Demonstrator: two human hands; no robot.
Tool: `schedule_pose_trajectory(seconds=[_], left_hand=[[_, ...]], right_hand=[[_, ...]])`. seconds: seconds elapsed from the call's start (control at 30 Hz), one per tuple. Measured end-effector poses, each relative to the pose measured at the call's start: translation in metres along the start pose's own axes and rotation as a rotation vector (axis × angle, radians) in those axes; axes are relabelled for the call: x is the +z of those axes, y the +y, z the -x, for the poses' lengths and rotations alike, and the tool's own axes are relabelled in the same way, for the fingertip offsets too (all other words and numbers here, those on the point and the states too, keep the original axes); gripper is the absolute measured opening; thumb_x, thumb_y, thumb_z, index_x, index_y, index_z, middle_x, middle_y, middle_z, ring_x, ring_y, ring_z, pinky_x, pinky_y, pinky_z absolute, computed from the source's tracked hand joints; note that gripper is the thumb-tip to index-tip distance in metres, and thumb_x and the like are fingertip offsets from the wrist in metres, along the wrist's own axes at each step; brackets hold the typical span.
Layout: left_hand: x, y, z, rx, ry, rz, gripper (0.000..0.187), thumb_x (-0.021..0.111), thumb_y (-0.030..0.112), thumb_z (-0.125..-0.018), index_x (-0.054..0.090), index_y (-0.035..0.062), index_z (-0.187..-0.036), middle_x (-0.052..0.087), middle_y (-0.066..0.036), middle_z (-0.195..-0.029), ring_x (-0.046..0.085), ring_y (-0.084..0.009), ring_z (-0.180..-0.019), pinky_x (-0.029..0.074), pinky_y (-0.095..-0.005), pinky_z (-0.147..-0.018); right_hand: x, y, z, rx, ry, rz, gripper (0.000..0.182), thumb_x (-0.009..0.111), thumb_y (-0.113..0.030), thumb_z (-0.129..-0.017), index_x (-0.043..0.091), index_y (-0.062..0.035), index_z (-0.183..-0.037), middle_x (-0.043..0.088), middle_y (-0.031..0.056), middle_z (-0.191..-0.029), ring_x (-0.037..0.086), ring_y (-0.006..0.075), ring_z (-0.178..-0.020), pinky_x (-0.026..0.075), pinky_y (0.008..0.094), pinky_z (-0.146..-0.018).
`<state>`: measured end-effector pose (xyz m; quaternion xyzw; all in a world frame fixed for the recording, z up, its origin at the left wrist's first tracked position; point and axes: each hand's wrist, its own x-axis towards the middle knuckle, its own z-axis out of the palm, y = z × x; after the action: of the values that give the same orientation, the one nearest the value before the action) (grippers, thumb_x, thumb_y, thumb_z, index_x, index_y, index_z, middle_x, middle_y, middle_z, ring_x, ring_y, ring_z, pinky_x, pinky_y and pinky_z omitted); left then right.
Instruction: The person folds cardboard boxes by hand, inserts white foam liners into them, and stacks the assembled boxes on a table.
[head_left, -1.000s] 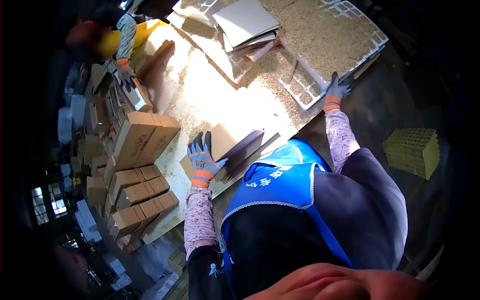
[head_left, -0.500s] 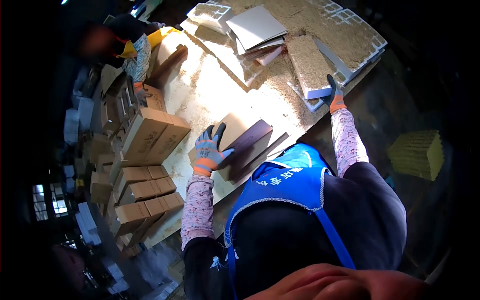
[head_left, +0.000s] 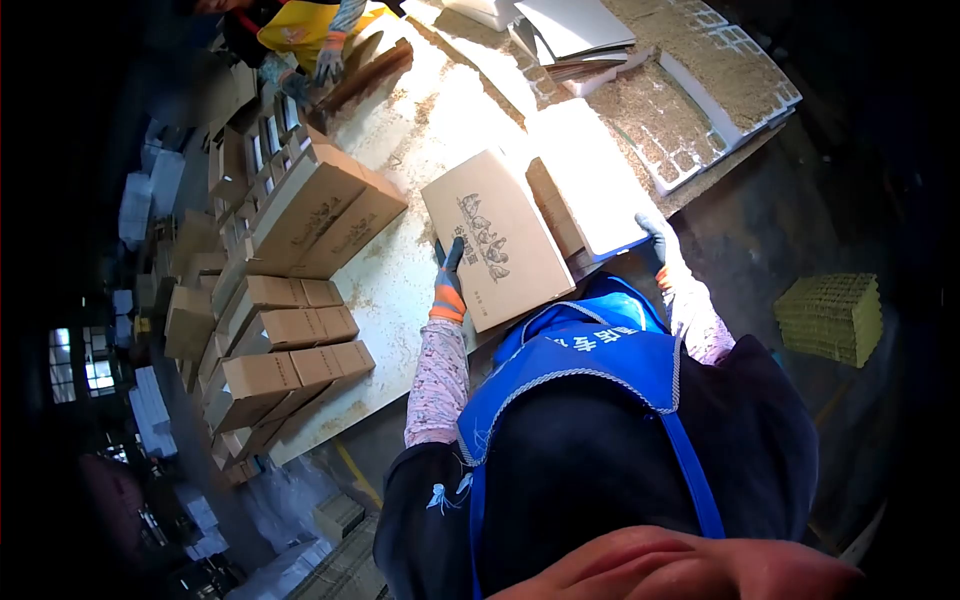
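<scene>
Your left hand (head_left: 448, 283) grips the box (head_left: 497, 238) at the bench's (head_left: 400, 290) near edge; right hand (head_left: 655, 240) grips the tray (head_left: 590, 175), fingers partly hidden.

Stacked cardboard boxes (head_left: 290, 330) beside a yellow block (head_left: 832, 317).

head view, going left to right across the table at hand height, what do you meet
Stacked cardboard boxes → left hand → printed cardboard box → white slab → right hand → yellow block off the table.
</scene>
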<state>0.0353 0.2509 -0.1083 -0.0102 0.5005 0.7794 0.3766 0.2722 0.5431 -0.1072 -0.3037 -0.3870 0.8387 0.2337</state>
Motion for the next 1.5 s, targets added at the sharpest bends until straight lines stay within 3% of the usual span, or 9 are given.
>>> schedule_pose_trajectory(seconds=[0.17, 0.3, 0.63, 0.73, 0.83, 0.9, 1.3, 1.43, 1.5], left_hand=[[-0.001, -0.017, 0.003, 0.064, 0.123, 0.084, 0.044, 0.059, 0.027, -0.09, 0.048, 0.0106, -0.129, 0.056, -0.011, -0.12, 0.06, -0.0214, -0.098, 0.052, -0.0335, -0.081], [-0.054, -0.062, -0.03, 0.028, 0.028, 0.053, 0.05, 0.062, 0.03, -0.087, 0.048, 0.0058, -0.127, 0.059, -0.01, -0.115, 0.06, -0.0255, -0.099, 0.052, -0.0392, -0.082], [-0.006, -0.052, -0.017, 0.014, 0.326, 0.169, 0.053, 0.068, 0.024, -0.082, 0.05, 0.0027, -0.127, 0.06, -0.007, -0.113, 0.056, -0.0208, -0.101, 0.048, -0.0333, -0.084], [0.024, -0.039, -0.003, 0.11, 0.375, 0.095, 0.06, 0.07, 0.021, -0.08, 0.044, 0.0065, -0.132, 0.06, -0.006, -0.107, 0.058, -0.0208, -0.099, 0.051, -0.0345, -0.079], [0.033, -0.036, 0.001, 0.091, 0.333, 0.119, 0.057, 0.07, 0.021, -0.08, 0.047, 0.0045, -0.13, 0.06, -0.007, -0.108, 0.059, -0.0207, -0.095, 0.052, -0.0336, -0.078], [0.028, -0.039, -0.001, 0.087, 0.341, 0.103, 0.056, 0.07, 0.021, -0.08, 0.048, 0.004, -0.128, 0.061, -0.007, -0.108, 0.06, -0.0204, -0.094, 0.052, -0.0326, -0.078], [0.021, -0.03, -0.005, -0.028, 0.461, -0.07, 0.049, 0.067, 0.028, -0.083, 0.052, 0.0038, -0.123, 0.063, -0.009, -0.106, 0.063, -0.0207, -0.089, 0.053, -0.033, -0.076], [0.015, -0.029, -0.004, -0.144, 0.412, -0.002, 0.051, 0.067, 0.029, -0.082, 0.052, 0.0037, -0.124, 0.063, -0.009, -0.105, 0.063, -0.0202, -0.088, 0.053, -0.033, -0.075], [0.004, -0.035, -0.007, -0.155, 0.448, 0.059, 0.051, 0.068, 0.028, -0.082, 0.052, 0.0036, -0.124, 0.063, -0.009, -0.105, 0.062, -0.02, -0.088, 0.053, -0.0326, -0.075]], right_hand=[[0.024, 0.042, -0.006, -0.242, -0.156, 0.384, 0.063, 0.065, -0.013, -0.08, 0.04, -0.0005, -0.135, 0.051, 0.0126, -0.126, 0.051, 0.023, -0.112, 0.044, 0.033, -0.09], [0.057, 0.034, 0.016, 0.1, -0.15, 0.398, 0.067, 0.065, -0.027, -0.082, 0.036, -0.0028, -0.138, 0.057, 0.0134, -0.115, 0.057, 0.0206, -0.1, 0.048, 0.0291, -0.079], [0.05, 0.053, -0.02, 0.212, -0.265, 0.766, 0.058, 0.048, -0.048, -0.09, 0.049, -0.0048, -0.128, 0.046, 0.0148, -0.134, 0.04, 0.0289, -0.125, 0.028, 0.0394, -0.106], [0.044, 0.015, -0.04, -0.529, -0.784, 1.766, 0.036, 0.052, -0.033, -0.089, 0.058, -0.0111, -0.116, 0.053, 0.0142, -0.123, 0.047, 0.0296, -0.116, 0.039, 0.0423, -0.096], [0.063, -0.015, -0.046, -0.598, -0.639, 1.283, 0.03, 0.053, -0.024, -0.084, 0.06, -0.0098, -0.11, 0.055, 0.0164, -0.116, 0.049, 0.0327, -0.113, 0.041, 0.0404, -0.092], [0.064, -0.036, -0.053, -1.066, -1.054, 1.513, 0.027, 0.049, -0.027, -0.087, 0.061, -0.0153, -0.107, 0.051, 0.0117, -0.125, 0.048, 0.027, -0.117, 0.042, 0.0403, -0.092], [0.088, -0.013, -0.113, -0.438, -0.835, 1.375, 0.035, 0.045, -0.038, -0.091, 0.06, -0.0188, -0.116, 0.028, 0.0166, -0.146, 0.027, 0.0372, -0.133, 0.025, 0.0443, -0.108], [0.122, -0.022, -0.169, -0.877, -1.077, 1.718, 0.043, 0.04, -0.044, -0.093, 0.053, -0.022, -0.127, 0.024, 0.0153, -0.148, 0.024, 0.0363, -0.134, 0.025, 0.0444, -0.108], [0.144, -0.019, -0.186, -0.459, -0.826, 1.462, 0.045, 0.038, -0.045, -0.094, 0.047, -0.0233, -0.132, 0.024, 0.0151, -0.148, 0.022, 0.037, -0.135, 0.024, 0.0445, -0.108]])
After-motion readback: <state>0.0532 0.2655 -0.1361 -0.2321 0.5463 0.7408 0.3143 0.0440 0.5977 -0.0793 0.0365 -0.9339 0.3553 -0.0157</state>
